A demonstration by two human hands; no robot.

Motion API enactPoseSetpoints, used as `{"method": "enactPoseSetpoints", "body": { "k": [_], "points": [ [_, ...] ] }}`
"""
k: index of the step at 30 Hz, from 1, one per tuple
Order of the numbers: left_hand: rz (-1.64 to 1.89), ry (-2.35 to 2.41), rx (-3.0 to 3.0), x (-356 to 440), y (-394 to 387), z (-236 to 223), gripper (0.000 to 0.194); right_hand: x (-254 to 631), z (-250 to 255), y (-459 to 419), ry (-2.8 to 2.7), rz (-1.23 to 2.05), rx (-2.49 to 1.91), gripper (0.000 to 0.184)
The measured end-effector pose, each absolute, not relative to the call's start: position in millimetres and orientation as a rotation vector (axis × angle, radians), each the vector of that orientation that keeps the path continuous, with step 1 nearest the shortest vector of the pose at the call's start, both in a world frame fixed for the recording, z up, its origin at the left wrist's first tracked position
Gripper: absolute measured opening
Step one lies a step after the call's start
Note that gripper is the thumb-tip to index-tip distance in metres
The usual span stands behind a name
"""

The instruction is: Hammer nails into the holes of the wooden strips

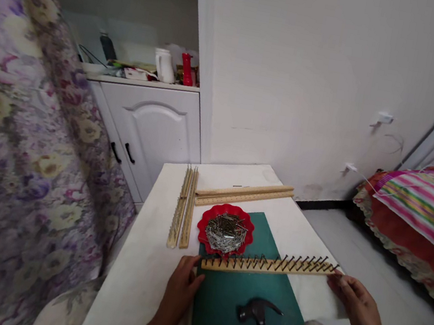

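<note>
A long wooden strip [266, 265] studded with several upright nails lies across the green mat [230, 299]. My left hand [182, 285] grips its left end, fingers closed on it. My right hand [352, 301] holds the right end with the fingers curled around the tip. Just behind the strip sits a red dish [225, 231] full of loose nails. A claw hammer [258, 311] lies on the mat near the front edge, untouched, its handle pointing toward me.
Two nailed wooden strips [184, 207] lie side by side on the left of the white table [138, 277]; two more [243, 192] lie at the back. A flowered curtain hangs at left, a white cabinet [151, 128] behind, a striped bed [429, 217] at right.
</note>
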State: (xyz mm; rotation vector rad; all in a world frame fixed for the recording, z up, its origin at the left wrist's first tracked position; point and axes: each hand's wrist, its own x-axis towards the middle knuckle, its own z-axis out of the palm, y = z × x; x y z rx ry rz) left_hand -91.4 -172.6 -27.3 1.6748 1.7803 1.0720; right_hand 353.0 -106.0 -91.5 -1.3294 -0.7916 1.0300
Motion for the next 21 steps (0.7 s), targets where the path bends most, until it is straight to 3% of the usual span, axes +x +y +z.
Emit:
{"method": "enactPoseSetpoints", "body": {
  "k": [10,21],
  "points": [
    [1.017,1.862,1.642,-103.0,-182.7,-28.8,0.03,342.3,-89.5,-119.2,-0.917,1.008,-1.387,0.028],
    [1.07,2.055,1.635,-151.5,-214.0,-29.9,0.037,292.0,-51.6,-140.6,-1.294,1.002,-1.402,0.027]
  ]
}}
